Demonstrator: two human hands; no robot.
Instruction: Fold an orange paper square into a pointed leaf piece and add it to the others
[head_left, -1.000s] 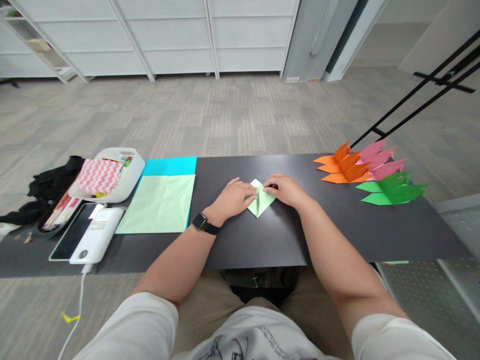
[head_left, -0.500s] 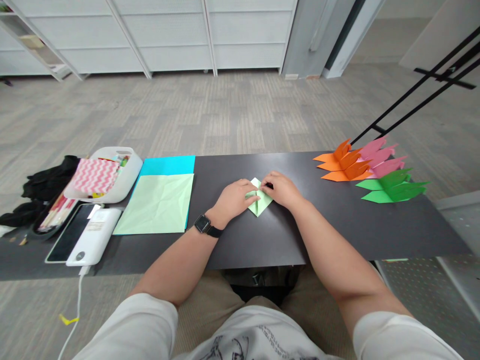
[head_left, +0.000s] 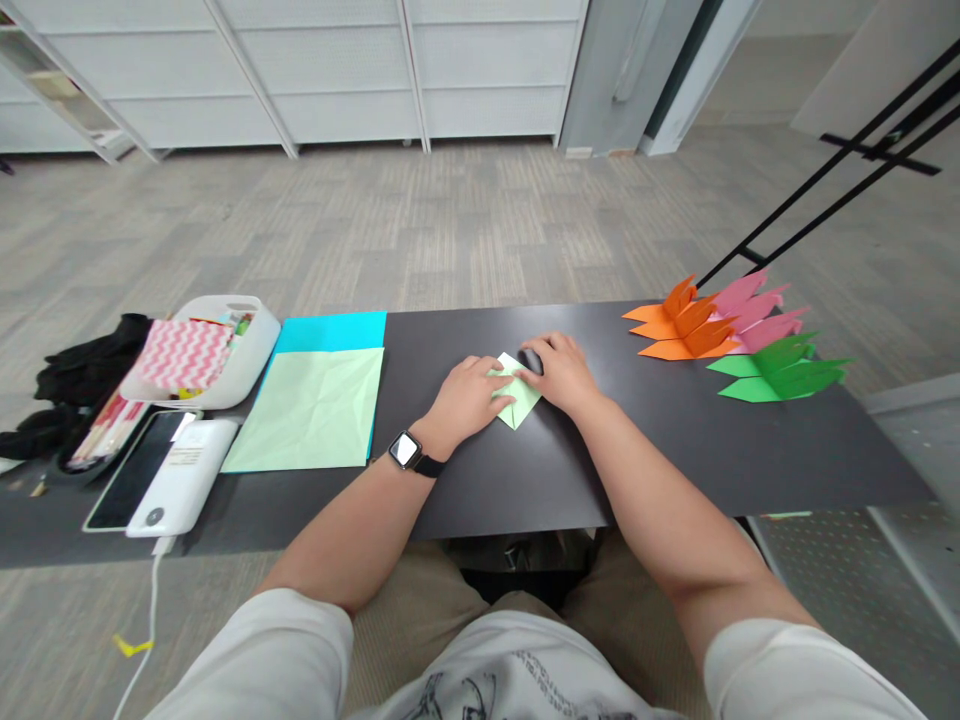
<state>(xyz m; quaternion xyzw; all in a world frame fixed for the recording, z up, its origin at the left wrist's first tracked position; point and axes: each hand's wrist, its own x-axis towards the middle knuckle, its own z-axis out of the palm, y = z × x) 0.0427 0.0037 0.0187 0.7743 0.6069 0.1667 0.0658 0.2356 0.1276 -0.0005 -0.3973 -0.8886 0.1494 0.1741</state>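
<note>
A small light green paper (head_left: 516, 408), folded to a diamond shape, lies on the dark table between both hands. My left hand (head_left: 469, 400), wearing a black watch at the wrist, rests on the paper's left side. Its thumb and fingers are spread over the surface, pressing it down. At the right corner, my right hand (head_left: 564, 372) touches the paper with its thumb. The right index finger arches away, leaving a gap between thumb and finger. Fingertips cover parts of the paper's left and right edges.
Larger light green sheets (head_left: 307, 410) lie over blue paper (head_left: 334, 330) at left. Beyond are a white basket (head_left: 259, 350), a phone (head_left: 142, 470) and a white power bank (head_left: 184, 475) with cable. Orange (head_left: 682, 325), pink (head_left: 761, 315) and green folded paper pieces (head_left: 780, 372) stand at right.
The right hand's fingers have gone from a pinch at the paper to a wider spread, with the thumb on its edge. The left hand stays nearly still. The view has shifted slightly.
</note>
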